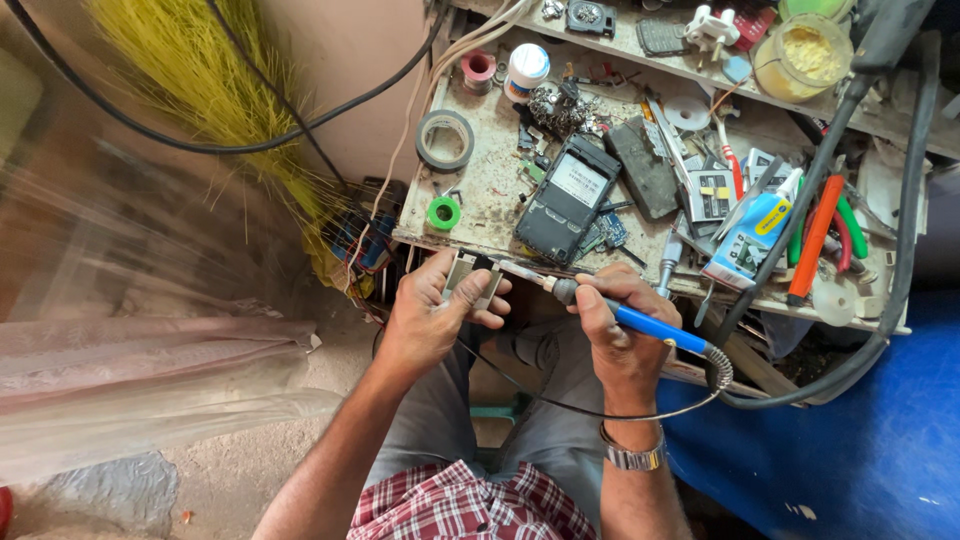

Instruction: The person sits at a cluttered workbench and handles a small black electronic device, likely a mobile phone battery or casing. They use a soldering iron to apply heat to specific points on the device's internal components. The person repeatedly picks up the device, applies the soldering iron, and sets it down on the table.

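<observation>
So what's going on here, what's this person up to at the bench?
A seated person is soldering. The left hand holds a small part at the edge of a cluttered workbench. The right hand grips a blue-handled soldering iron, its tip at the part. An opened phone lies on the bench just beyond, among tape rolls, pliers and other bits.

Both bare forearms reach forward over the lap, the left hand (432, 312) curled in a pinching grip and the right hand (612, 320) fisted, a watch on its wrist.
</observation>
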